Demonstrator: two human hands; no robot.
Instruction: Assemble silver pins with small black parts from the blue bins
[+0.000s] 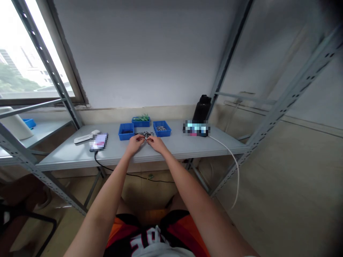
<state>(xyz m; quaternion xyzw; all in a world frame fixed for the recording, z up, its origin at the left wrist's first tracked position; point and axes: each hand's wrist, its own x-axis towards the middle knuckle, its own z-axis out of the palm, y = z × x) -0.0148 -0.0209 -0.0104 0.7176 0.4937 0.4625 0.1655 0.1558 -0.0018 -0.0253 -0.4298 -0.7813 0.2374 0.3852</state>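
Left hand (136, 142) and right hand (155, 142) held by small parts (149, 134); grasp can't be told. Shirt lettering (146, 240) can't be read.

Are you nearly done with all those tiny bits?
Hard to say. Perhaps done: the silvery bits in the right blue tray. In hand: left hand and right hand meet at something too small to make out. Remaining, probably: the loose pile beyond them.

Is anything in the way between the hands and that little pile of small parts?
Nothing visible is. The left hand and right hand are right at the near edge of the pile; the left blue box and right blue box stand beside it.
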